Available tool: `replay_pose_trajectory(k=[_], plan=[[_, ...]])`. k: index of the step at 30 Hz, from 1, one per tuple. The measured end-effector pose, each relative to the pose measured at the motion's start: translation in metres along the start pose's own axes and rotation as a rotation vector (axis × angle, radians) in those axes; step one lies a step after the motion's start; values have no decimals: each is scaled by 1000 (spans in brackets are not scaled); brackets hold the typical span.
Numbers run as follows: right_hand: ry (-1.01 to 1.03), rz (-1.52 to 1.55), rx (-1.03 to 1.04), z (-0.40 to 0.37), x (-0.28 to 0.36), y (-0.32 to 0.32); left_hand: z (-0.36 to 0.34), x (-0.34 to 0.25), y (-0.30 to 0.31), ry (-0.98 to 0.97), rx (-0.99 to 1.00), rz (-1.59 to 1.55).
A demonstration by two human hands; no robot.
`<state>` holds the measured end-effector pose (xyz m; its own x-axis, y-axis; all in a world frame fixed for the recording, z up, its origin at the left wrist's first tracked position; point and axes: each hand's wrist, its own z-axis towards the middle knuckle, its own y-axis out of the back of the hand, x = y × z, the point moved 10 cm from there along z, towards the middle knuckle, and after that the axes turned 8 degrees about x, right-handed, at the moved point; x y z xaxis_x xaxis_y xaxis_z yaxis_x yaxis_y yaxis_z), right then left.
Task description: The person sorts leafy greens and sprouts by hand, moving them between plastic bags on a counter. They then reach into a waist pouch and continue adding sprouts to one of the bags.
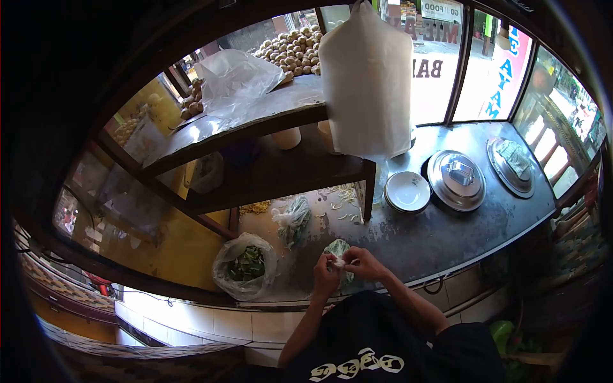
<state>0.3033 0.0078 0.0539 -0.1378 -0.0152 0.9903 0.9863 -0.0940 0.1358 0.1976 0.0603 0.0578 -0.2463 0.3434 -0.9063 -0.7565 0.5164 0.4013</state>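
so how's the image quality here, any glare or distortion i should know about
Head view: strong fisheye, the counter edge bowing and the corners black; street window partly blown out to white; glare on the upper shelf; lower shelf in deep shadow; left hand and right hand visible, fine finger detail too small to tell

**Daylight Fills a Glass-Fronted Stall**

Bright daylight enters through large windows set in dark frames. Reversed lettering marks the glass, and blue characters run down a pale banner. A two-level shelf stands over a dark, glossy counter. A yellow panel lines the left side; pale tiles show below, and the picture's outer edges fall into shadow.
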Motion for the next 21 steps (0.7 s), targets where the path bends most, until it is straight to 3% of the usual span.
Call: replay_pose_trajectory(k=[2, 4, 7, 9, 13, 16, 21], plan=[[-31, 57, 25, 2, -8, -3, 0, -4, -2, 6, 18, -19], [61, -199, -35, 3, 1, -1, 0, -3, -2, 15, 34, -34], [19, -310, -107, 3, 1, 2, -1, 13, -10, 117, 128, -91], [13, -364, -129, 2, 10, 0, -5, 22, -25, 218, 250, -371], [-5, -389, -152, 2, 18, -2, -13, 25, -29, 325, 322, -643], [-9, -329, -146, 3, 16, -2, -11, 12, -28, 186, 350, -603], [9, -125, -107, 0, 5, -6, -4, 6, -3, 76, 101, -69]])
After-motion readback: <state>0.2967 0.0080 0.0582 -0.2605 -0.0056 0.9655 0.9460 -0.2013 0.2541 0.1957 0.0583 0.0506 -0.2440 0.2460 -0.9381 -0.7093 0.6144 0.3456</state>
